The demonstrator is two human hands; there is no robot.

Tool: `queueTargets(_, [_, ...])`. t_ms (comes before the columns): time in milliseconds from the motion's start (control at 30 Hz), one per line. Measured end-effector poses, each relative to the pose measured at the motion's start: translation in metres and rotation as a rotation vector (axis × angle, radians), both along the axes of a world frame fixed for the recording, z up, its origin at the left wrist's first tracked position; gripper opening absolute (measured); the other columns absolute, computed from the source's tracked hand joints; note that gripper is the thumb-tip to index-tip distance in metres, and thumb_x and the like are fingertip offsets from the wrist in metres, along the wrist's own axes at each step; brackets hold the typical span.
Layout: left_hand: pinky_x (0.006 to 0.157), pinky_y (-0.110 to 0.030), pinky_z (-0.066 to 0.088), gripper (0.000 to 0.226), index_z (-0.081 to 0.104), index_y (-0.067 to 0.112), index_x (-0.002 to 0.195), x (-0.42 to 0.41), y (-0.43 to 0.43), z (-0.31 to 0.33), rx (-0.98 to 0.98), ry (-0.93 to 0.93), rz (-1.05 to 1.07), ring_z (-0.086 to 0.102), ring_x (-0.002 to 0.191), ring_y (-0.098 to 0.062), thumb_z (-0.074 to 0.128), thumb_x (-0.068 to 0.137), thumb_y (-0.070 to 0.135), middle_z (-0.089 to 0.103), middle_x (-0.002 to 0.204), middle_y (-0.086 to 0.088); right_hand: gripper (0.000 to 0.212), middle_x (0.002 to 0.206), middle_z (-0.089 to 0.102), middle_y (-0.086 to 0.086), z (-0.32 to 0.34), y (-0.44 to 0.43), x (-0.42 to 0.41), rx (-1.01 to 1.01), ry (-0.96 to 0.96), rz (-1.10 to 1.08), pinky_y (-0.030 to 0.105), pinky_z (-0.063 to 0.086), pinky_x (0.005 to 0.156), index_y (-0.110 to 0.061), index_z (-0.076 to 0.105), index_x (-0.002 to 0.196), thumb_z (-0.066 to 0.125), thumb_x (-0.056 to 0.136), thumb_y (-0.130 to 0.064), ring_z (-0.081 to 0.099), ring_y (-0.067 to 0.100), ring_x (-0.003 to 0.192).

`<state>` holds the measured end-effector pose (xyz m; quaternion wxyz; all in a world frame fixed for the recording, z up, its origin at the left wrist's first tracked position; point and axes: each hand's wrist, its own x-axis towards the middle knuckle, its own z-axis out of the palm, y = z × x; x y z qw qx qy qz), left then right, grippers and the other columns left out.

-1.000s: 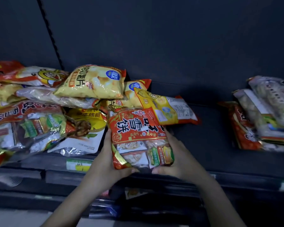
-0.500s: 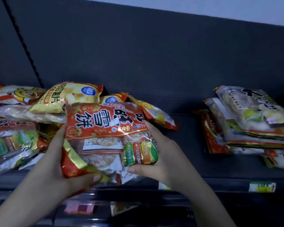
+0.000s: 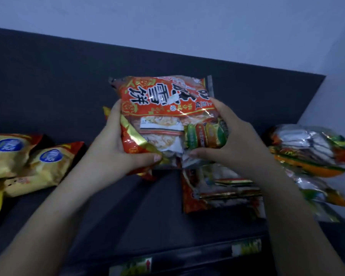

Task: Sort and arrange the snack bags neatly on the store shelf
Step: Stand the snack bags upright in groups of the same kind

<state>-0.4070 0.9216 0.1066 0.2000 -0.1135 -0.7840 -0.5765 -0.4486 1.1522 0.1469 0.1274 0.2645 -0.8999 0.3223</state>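
I hold a red rice-cracker bag [image 3: 163, 114] with black characters and a clear window up above the dark shelf [image 3: 127, 212]. My left hand [image 3: 116, 148] grips its left edge, thumb curled under the bottom. My right hand [image 3: 225, 144] grips its right side. Below the held bag, a stack of similar red rice-cracker bags [image 3: 221, 192] lies flat on the shelf. To the right lies a blurred pile of silvery and orange bags [image 3: 311, 156]. Yellow chip bags [image 3: 28, 164] lie at the left.
The shelf's dark back panel [image 3: 68, 86] rises behind the bags, with a pale wall [image 3: 167, 26] above and to the right. Price labels [image 3: 246, 247] sit on the shelf's front rail. Bare shelf surface shows between the yellow bags and the red stack.
Both hands have carried the red rice-cracker bag up and rightwards from the left pile, to above the red stack. The view has swung right too, so the left pile is mostly out of frame.
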Motion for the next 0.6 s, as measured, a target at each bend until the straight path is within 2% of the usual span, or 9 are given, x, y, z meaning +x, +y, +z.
queueTargets(67, [0.082,-0.004,0.044,0.104,0.022,0.026,0.143,-0.029,0.042,0.01,-0.019,0.02,-0.104,0.057,0.103,0.013,0.081,0.062,-0.003,0.057,0.118,0.018,0.103,0.109,0.048,-0.032,0.005,0.036,-0.019,-0.002,-0.006,-0.054,0.019,0.048,0.087,-0.036,0.021,0.145,0.081,0.061,-0.042,0.056,-0.004,0.1])
queueTargets(133, [0.084,-0.008,0.046,0.108,0.018,0.025,0.145,-0.065,0.074,0.009,-0.001,0.002,-0.162,0.058,0.104,0.01,0.084,0.062,0.001,0.057,0.119,0.016,0.102,0.104,0.047,-0.035,0.006,0.071,-0.04,-0.018,-0.009,-0.106,0.012,0.045,0.081,-0.034,0.024,0.144,0.083,0.062,-0.037,0.055,-0.011,0.094])
queueTargets(200, [0.095,-0.023,0.047,0.122,0.009,0.027,0.148,-0.099,0.102,0.001,-0.033,-0.015,-0.189,0.058,0.111,0.001,0.089,0.055,0.022,0.056,0.125,0.014,0.1,0.111,0.052,-0.024,0.0,0.102,-0.065,-0.009,-0.022,-0.159,0.02,0.048,0.083,-0.032,0.025,0.145,0.083,0.063,-0.036,0.056,-0.004,0.098])
queueTargets(233, [0.098,-0.029,0.046,0.129,0.0,0.029,0.149,-0.114,0.117,-0.004,-0.094,-0.039,-0.172,0.057,0.114,-0.005,0.087,0.053,0.032,0.055,0.128,0.013,0.099,0.117,0.053,-0.014,-0.006,0.115,-0.078,0.025,-0.035,-0.197,0.028,0.048,0.087,-0.031,0.026,0.145,0.082,0.064,-0.038,0.056,0.006,0.104])
queueTargets(267, [0.099,-0.034,0.046,0.135,-0.011,0.03,0.148,-0.127,0.13,-0.011,-0.181,-0.074,-0.154,0.055,0.117,-0.011,0.086,0.054,0.037,0.052,0.133,0.008,0.097,0.122,0.052,-0.005,-0.015,0.127,-0.093,0.081,-0.045,-0.238,0.036,0.047,0.093,-0.03,0.027,0.145,0.081,0.064,-0.042,0.053,0.016,0.111])
queueTargets(333, [0.1,-0.039,0.045,0.137,-0.025,0.037,0.144,-0.145,0.15,-0.029,-0.342,-0.151,-0.148,0.05,0.123,-0.021,0.085,0.062,0.038,0.04,0.146,-0.001,0.098,0.137,0.045,0.004,-0.035,0.142,-0.117,0.224,-0.103,-0.271,0.044,0.04,0.103,-0.026,0.028,0.145,0.075,0.065,-0.056,0.044,0.026,0.126])
queueTargets(433, [0.101,-0.031,0.038,0.127,-0.02,0.039,0.145,-0.157,0.161,-0.051,-0.418,-0.21,-0.128,0.036,0.135,-0.023,0.081,0.068,0.041,0.017,0.156,-0.003,0.117,0.157,0.015,-0.001,-0.063,0.15,-0.138,0.248,-0.27,-0.22,0.052,0.021,0.114,-0.031,0.009,0.15,0.058,0.058,-0.082,0.016,0.027,0.143])
queueTargets(500, [0.101,-0.028,0.037,0.123,-0.014,0.038,0.147,-0.163,0.16,-0.055,-0.412,-0.229,-0.136,0.033,0.137,-0.022,0.081,0.069,0.039,0.014,0.157,-0.003,0.121,0.157,0.016,-0.004,-0.073,0.156,-0.147,0.192,-0.31,-0.222,0.054,0.021,0.114,-0.04,0.003,0.148,0.057,0.051,-0.088,0.014,0.027,0.144])
queueTargets(600, [0.107,-0.039,0.038,0.122,-0.015,0.038,0.147,-0.167,0.159,-0.054,-0.42,-0.256,-0.158,0.031,0.138,-0.024,0.08,0.07,0.04,0.012,0.158,-0.002,0.121,0.154,0.024,-0.005,-0.076,0.16,-0.153,0.219,-0.319,-0.238,0.056,0.022,0.112,-0.046,0.001,0.146,0.055,0.047,-0.092,0.019,0.029,0.143])
